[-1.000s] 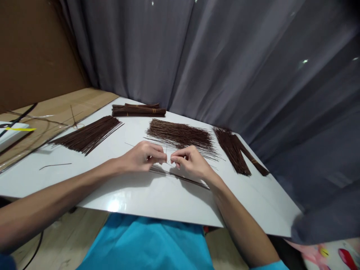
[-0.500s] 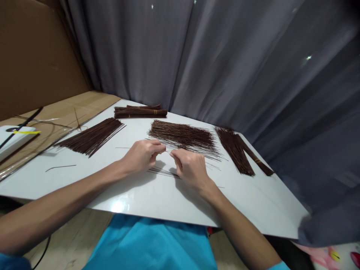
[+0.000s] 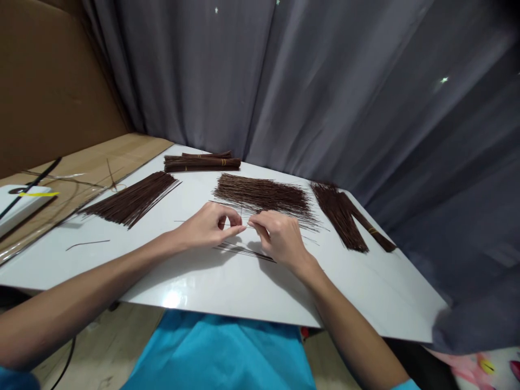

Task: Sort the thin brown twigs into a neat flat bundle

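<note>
Over the middle of the white table (image 3: 170, 276), my left hand (image 3: 209, 225) pinches a thin brown stick (image 3: 181, 221) between thumb and forefinger. Its end sticks out to the left behind the hand. My right hand (image 3: 282, 233) is closed close by, thumb and forefinger pinched at the same spot on something very thin and pale. The fingertips of both hands almost meet. A few loose thin brown sticks (image 3: 247, 251) lie on the table below the hands. Just beyond them spreads a wide pile of brown sticks (image 3: 268, 195).
A fanned bundle (image 3: 134, 199) lies at the left, and tied bundles (image 3: 203, 162) at the back. Two more bundles (image 3: 341, 219) rest at the right. A bent single strand (image 3: 87, 242) lies at front left. Cardboard (image 3: 49, 81) and a grey curtain (image 3: 260, 81) stand behind.
My left hand has opened its curl into a rounder pinch, its thumb now stretched toward the right hand. Both fingertips have come slightly lower and nearer me.
</note>
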Demonstrator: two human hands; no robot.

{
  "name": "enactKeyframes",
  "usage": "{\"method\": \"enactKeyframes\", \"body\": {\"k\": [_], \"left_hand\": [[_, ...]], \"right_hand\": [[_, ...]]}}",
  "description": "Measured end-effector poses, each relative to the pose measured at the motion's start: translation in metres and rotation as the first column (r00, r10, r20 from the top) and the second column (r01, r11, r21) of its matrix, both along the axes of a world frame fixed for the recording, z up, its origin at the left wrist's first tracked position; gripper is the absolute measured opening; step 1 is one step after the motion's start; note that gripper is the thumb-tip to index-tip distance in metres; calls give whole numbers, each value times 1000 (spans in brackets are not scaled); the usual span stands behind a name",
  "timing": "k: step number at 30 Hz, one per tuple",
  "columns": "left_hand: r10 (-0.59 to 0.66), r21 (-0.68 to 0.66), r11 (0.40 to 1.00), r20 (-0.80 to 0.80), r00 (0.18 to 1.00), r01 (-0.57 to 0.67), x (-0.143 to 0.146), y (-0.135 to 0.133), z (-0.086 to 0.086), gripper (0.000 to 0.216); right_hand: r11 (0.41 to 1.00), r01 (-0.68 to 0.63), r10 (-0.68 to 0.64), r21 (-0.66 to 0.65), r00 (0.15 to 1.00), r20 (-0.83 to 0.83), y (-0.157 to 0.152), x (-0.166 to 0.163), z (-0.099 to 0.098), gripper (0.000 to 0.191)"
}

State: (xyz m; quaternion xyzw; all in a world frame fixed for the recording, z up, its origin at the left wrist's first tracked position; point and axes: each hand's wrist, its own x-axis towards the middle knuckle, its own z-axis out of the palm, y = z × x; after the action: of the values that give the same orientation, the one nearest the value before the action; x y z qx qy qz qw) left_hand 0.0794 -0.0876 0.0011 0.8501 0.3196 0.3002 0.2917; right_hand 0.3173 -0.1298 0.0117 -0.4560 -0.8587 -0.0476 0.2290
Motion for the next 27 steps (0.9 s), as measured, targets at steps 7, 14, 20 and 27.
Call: {"method": "enactKeyframes", "body": {"k": [7,14,20,27], "left_hand": [[83,-20,996,-19,996,-84,5,4,-3,33],[212,-318,934,128,969,-163,5,-1,7,36],[149,-661,748,260,954,63,0,-1,9,39],[111,-735,653,334,936,185,-5,-2,16,36]], "right_hand": [[968,-10,-27,250,989,144,-5,-6,-5,24],[927,-101,39,362,984,175,-6,-5,-11,19],[930,-122,101,348,992,77,-1,1,-7,25],[968,-118,132,220,990,-53,5,6,-11,23]]}}
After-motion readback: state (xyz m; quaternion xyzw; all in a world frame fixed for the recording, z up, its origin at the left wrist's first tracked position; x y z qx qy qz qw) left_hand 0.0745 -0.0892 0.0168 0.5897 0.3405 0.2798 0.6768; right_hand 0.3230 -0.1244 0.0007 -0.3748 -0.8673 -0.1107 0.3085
